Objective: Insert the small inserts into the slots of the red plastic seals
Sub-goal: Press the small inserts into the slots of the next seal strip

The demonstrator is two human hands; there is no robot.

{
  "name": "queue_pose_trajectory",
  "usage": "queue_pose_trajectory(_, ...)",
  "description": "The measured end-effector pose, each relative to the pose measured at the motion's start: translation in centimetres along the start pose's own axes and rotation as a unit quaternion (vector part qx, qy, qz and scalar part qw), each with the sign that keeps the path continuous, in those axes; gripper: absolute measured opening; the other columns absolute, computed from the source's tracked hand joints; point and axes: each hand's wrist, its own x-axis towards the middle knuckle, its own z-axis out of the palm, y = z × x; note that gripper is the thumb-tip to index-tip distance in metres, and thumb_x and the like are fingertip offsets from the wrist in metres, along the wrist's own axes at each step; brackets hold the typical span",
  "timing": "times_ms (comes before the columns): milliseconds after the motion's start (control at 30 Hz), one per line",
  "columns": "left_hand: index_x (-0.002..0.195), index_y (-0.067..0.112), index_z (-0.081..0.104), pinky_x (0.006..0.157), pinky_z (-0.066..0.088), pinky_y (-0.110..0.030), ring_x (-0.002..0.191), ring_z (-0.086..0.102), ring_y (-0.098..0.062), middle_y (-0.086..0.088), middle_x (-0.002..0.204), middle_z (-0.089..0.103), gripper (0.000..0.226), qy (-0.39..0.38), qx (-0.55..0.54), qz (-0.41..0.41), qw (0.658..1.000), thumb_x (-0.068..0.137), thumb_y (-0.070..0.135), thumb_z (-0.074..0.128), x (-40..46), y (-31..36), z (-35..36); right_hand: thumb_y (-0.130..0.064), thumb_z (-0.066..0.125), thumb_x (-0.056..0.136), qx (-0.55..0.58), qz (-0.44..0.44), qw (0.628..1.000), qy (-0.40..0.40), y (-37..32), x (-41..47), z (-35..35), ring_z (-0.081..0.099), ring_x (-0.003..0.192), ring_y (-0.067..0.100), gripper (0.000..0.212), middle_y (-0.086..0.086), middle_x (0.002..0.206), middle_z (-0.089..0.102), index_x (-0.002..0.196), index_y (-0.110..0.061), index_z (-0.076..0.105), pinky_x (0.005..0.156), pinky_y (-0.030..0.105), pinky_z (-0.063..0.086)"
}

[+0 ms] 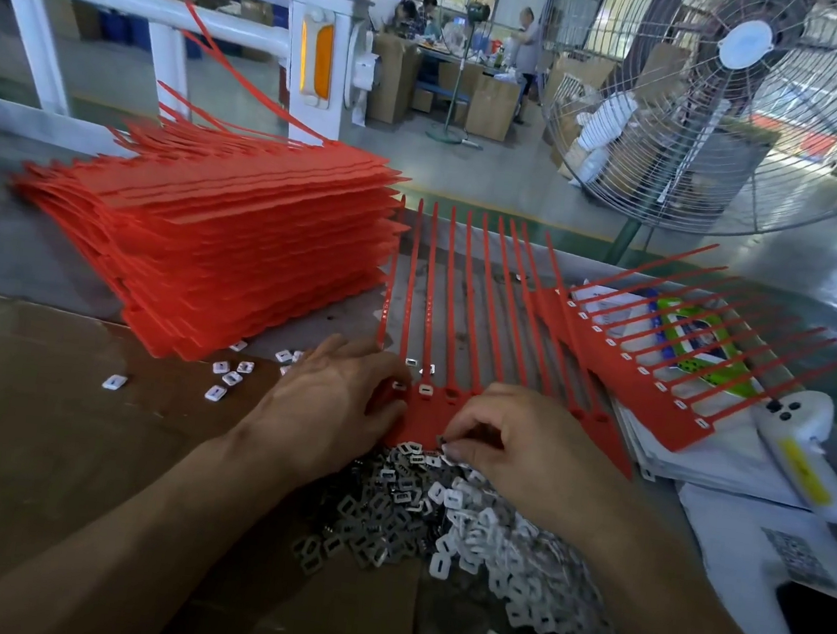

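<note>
— Two slots of the seal strip [457, 321] under the hands look filled; the rest are seen empty.
— An insert [446, 445] is pinched by the right hand [521, 446] above the insert heap [462, 522]; the strip's left end is gripped by the left hand [330, 400]. One finished strip [656, 393] is laid aside, right.

no readable text — qr code [797, 564] blurred, labels illegible

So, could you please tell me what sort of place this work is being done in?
Most likely a factory or workshop floor doing manual assembly. A tall stack of red seals and a heap of small inserts lie on the bench, an industrial fan stands behind it, and cardboard cartons surround other workers.
</note>
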Motion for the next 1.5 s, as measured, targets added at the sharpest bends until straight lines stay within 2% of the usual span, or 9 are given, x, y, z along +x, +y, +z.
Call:
queue_pose_trajectory(200, 0.137, 0.041, 0.053, 0.108, 0.036, -0.034, 0.127, 0.039, -0.010, 0.017, 0.132, 0.053, 0.038, -0.009, 0.004, 0.002, 1.000, 0.099, 0.044, 0.055, -0.1, 0.0, -0.1, -0.034, 0.078, 0.089, 0.007, 0.016, 1.000, 0.002, 0.1, -0.1, 0.0, 0.058, 0.087, -0.003, 0.010, -0.020, 0.090, 0.061, 0.085, -0.036, 0.069, 0.073, 0.017, 0.044)
queue_pose_trajectory(367, 0.141, 0.047, 0.051, 0.108, 0.036, -0.033, 0.127, 0.036, -0.009, 0.019, 0.136, 0.048, 0.039, -0.024, 0.032, 0.022, 0.999, 0.103, 0.043, 0.048, -0.1, 0.3, -0.3, -0.028, 0.077, 0.090, 0.129, 0.045, 0.990, 0.016, 0.0, -0.6, -0.5, 0.065, 0.068, 0.003, 0.015, -0.018, 0.081, 0.070, 0.080, -0.033, 0.068, 0.057, 0.015, 0.049)
queue_pose_trajectory(500, 0.143, 0.048, 0.049, 0.106, 0.036, -0.031, 0.126, 0.036, -0.010, 0.017, 0.139, 0.045, 0.040, -0.038, 0.048, 0.032, 0.998, 0.103, 0.042, 0.045, -0.1, 0.2, -0.4, -0.025, 0.072, 0.095, 0.200, 0.075, 0.975, 0.068, -0.2, 0.0, -0.3, 0.068, 0.081, -0.002, 0.015, -0.021, 0.092, 0.071, 0.094, -0.040, 0.071, 0.067, 0.015, 0.052)
queue_pose_trajectory(633, 0.143, 0.049, 0.048, 0.106, 0.037, -0.033, 0.125, 0.035, -0.011, 0.017, 0.139, 0.045, 0.040, -0.041, 0.055, 0.031, 0.997, 0.104, 0.043, 0.043, -0.1, 0.3, -0.3, -0.025, 0.072, 0.096, 0.214, 0.094, 0.964, 0.124, 0.0, 1.1, 0.2, 0.061, 0.100, -0.018, 0.016, -0.030, 0.102, 0.071, 0.103, -0.039, 0.078, 0.078, 0.000, 0.044)
queue_pose_trajectory(767, 0.144, 0.051, 0.046, 0.106, 0.036, -0.035, 0.128, 0.034, -0.012, 0.015, 0.143, 0.042, 0.040, -0.048, 0.058, 0.033, 0.997, 0.104, 0.043, 0.041, 0.0, 0.2, -0.3, -0.018, 0.072, 0.095, 0.201, 0.128, 0.959, 0.152, 0.2, 2.1, 0.9, 0.066, 0.094, -0.010, 0.019, -0.024, 0.099, 0.073, 0.105, -0.032, 0.079, 0.085, 0.016, 0.054)
queue_pose_trajectory(900, 0.144, 0.054, 0.041, 0.103, 0.035, -0.038, 0.131, 0.032, -0.014, 0.013, 0.149, 0.036, 0.041, -0.054, 0.071, 0.038, 0.995, 0.104, 0.046, 0.036, 0.0, 0.1, -0.2, -0.017, 0.073, 0.095, 0.154, 0.125, 0.968, 0.153, 0.5, 2.9, 1.4, 0.065, 0.094, -0.013, 0.016, -0.023, 0.094, 0.072, 0.106, -0.026, 0.080, 0.076, 0.001, 0.046)
queue_pose_trajectory(1067, 0.145, 0.054, 0.041, 0.100, 0.034, -0.037, 0.130, 0.032, -0.015, 0.014, 0.148, 0.038, 0.042, -0.053, 0.080, 0.038, 0.995, 0.104, 0.046, 0.035, 0.0, 0.1, -0.1, -0.016, 0.070, 0.097, 0.119, 0.114, 0.976, 0.140, 0.1, 3.5, 2.0, 0.068, 0.103, 0.004, 0.018, -0.009, 0.111, 0.076, 0.112, -0.020, 0.079, 0.088, 0.015, 0.049)
queue_pose_trajectory(1267, 0.145, 0.054, 0.041, 0.102, 0.033, -0.035, 0.128, 0.033, -0.014, 0.016, 0.145, 0.040, 0.041, -0.054, 0.079, 0.033, 0.995, 0.105, 0.044, 0.036, 0.0, 0.2, 0.0, -0.018, 0.070, 0.097, 0.074, 0.110, 0.983, 0.126, 0.2, 3.5, 2.1, 0.065, 0.104, 0.007, 0.018, -0.007, 0.113, 0.072, 0.114, -0.019, 0.078, 0.078, 0.003, 0.038)
queue_pose_trajectory(1500, 0.144, 0.054, 0.042, 0.106, 0.033, -0.036, 0.129, 0.033, -0.014, 0.015, 0.144, 0.041, 0.040, -0.053, 0.070, 0.026, 0.996, 0.105, 0.047, 0.036, -0.1, 0.3, 0.0, -0.019, 0.069, 0.098, 0.031, 0.102, 0.987, 0.117, 0.3, 3.4, 2.0, 0.061, 0.099, 0.012, 0.017, -0.006, 0.104, 0.063, 0.111, -0.020, 0.079, 0.082, 0.020, 0.041)
